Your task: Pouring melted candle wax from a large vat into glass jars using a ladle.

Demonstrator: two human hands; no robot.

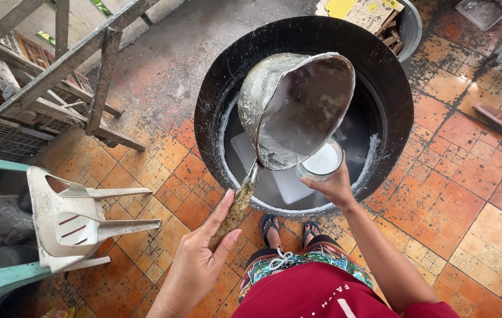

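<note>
Ladle (298, 109) hides most of the cup (321, 162) gripped by right hand (334, 187); left hand (201, 259) clasps its handle (234, 212).

The tilted metal ladle (298, 109) hides much of the black tub's (392, 88) inside and part of the glass (321, 162) of white liquid. The right hand (334, 187) covers the glass's near side. The left hand (201, 259) hides the handle's end. Both forearms, the yellow box (363, 12) and the far-right broom (501, 116) are cut off by the picture's edges.
</note>
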